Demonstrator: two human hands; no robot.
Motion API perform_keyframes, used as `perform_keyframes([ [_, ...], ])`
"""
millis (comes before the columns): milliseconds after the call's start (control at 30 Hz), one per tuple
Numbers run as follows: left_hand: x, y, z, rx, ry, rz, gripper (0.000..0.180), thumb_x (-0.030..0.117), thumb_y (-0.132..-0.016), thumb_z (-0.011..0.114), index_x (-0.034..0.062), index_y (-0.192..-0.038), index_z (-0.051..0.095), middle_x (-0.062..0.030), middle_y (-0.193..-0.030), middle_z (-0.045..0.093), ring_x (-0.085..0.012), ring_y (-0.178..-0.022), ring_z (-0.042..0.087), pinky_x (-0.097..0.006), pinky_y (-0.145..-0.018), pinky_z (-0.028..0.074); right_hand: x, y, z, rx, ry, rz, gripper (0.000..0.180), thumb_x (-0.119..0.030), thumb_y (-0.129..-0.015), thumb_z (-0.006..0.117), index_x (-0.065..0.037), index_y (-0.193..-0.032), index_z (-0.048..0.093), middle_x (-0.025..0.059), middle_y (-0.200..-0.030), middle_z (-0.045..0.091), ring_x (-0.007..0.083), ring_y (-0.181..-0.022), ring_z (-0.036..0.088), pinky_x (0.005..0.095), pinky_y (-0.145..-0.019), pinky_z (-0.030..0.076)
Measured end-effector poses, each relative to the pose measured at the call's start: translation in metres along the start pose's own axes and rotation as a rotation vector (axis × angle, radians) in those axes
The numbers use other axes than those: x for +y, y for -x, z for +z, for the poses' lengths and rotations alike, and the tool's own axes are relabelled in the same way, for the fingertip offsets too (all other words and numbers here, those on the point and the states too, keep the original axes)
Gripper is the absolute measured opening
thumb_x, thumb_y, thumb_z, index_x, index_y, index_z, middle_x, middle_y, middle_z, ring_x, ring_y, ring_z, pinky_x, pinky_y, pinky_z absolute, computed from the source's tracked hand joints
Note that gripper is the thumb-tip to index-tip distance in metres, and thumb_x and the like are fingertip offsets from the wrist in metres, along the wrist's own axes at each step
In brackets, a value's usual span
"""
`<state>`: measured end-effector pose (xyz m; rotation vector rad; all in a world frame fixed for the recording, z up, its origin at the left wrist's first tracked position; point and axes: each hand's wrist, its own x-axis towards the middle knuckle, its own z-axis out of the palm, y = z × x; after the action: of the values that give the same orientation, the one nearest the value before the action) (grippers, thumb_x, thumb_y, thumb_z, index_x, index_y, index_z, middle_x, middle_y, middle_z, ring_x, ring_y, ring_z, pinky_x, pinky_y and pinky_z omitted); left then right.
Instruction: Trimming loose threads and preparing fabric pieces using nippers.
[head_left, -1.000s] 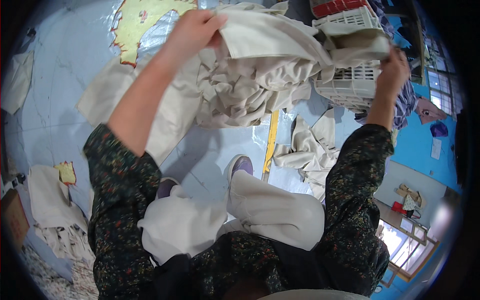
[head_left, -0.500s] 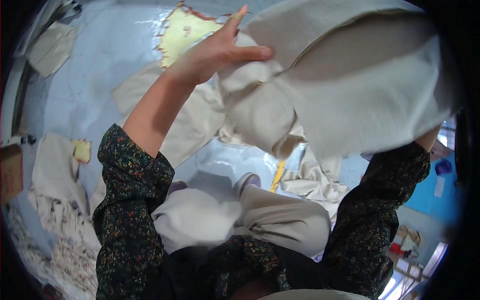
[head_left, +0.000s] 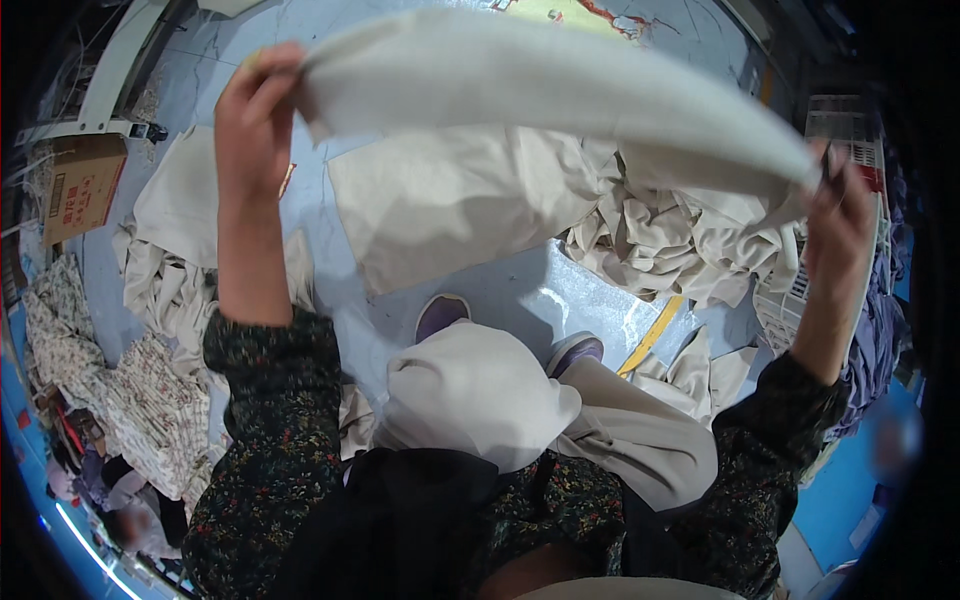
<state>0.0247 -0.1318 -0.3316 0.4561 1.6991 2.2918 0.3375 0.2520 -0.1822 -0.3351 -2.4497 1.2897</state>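
A beige piece of cloth [head_left: 540,80] is stretched in the air between my raised hands, blurred by motion and bowed upward in the middle. My left hand [head_left: 258,115] pinches its left end. At its far right end, the fingers of my right hand [head_left: 838,205] are closed on the fabric, somewhat smeared. Below the held cloth, a flat beige panel [head_left: 450,205] lies on the floor. Right of that panel is a crumpled heap of beige cloth [head_left: 680,240]. More beige fabric [head_left: 170,285] lies to the left, beside my left forearm.
At the left stand a cardboard box [head_left: 85,190] and a pile of floral cloth [head_left: 150,405]. A white plastic crate [head_left: 780,310] and purple cloth [head_left: 872,345] are at the right. A yellow strip [head_left: 652,338] marks the floor near my shoes [head_left: 442,315].
My hands have moved apart, and the cloth has gone from a bunched, open fold at the upper right to a stretched band. My left hand has moved left and closed on its end.
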Motion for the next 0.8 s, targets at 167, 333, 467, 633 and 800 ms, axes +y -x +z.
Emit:
perform_keyframes([
  [167,-0.028,0.117,-0.085,-0.287,-0.369,-0.349,0.017,-0.009,-0.072,0.052,0.001,-0.079,0.064,-0.0059,-0.093,0.064,-0.0132,-0.09,0.059,-0.025,-0.081,0.045,0.028,0.078,0.1,-0.559,0.163,0.363,0.024,0.006,-0.071,0.068,0.001,-0.094,0.067,0.0099,-0.085,0.065,0.0205,-0.081,0.065,0.0284,-0.071,0.05],
  [333,-0.102,0.167,-0.061,-0.58,-1.016,-0.458,0.009,0.004,-0.082,0.06,-0.0004,-0.087,0.066,-0.0146,-0.087,0.066,-0.0303,-0.081,0.064,-0.037,-0.078,0.05,0.122,0.098,0.155,-0.447,-0.037,0.742,0.038,-0.035,-0.094,0.064,0.002,-0.086,0.066,0.0025,-0.067,0.055,0.0104,-0.063,0.05,0.0278,-0.058,0.04],
  [467,-0.15,0.128,-0.008,-0.29,-1.114,-0.077,0.012,0.015,-0.087,0.066,0.0029,-0.089,0.065,-0.0141,-0.089,0.062,-0.0345,-0.087,0.06,-0.041,-0.075,0.049,0.141,0.063,0.24,-0.256,-0.379,0.971,0.05,-0.048,-0.099,0.053,-0.003,-0.085,0.069,-0.0027,-0.064,0.05,0.0075,-0.055,0.039,0.0257,-0.051,0.03],
  [633,-0.218,0.086,0.055,-0.338,-1.149,0.314,0.012,0.011,-0.079,0.07,0.0058,-0.088,0.065,-0.0081,-0.089,0.058,-0.0288,-0.093,0.058,-0.04,-0.077,0.047,0.165,0.062,0.336,-0.069,-0.769,1.317,0.044,-0.045,-0.104,0.042,-0.009,-0.088,0.063,-0.0068,-0.062,0.044,0.0066,-0.046,0.028,0.0249,-0.044,0.021],
  [800,-0.238,0.076,0.054,-0.289,-1.262,0.34,0.012,0.009,-0.075,0.074,0.0076,-0.084,0.066,-0.0043,-0.088,0.057,-0.0253,-0.088,0.058,-0.039,-0.075,0.047,0.161,0.051,0.375,0.087,-0.915,1.28,0.043,-0.042,-0.104,0.043,-0.006,-0.087,0.061,-0.005,-0.06,0.045,0.0065,-0.045,0.03,0.0254,-0.042,0.024],
])
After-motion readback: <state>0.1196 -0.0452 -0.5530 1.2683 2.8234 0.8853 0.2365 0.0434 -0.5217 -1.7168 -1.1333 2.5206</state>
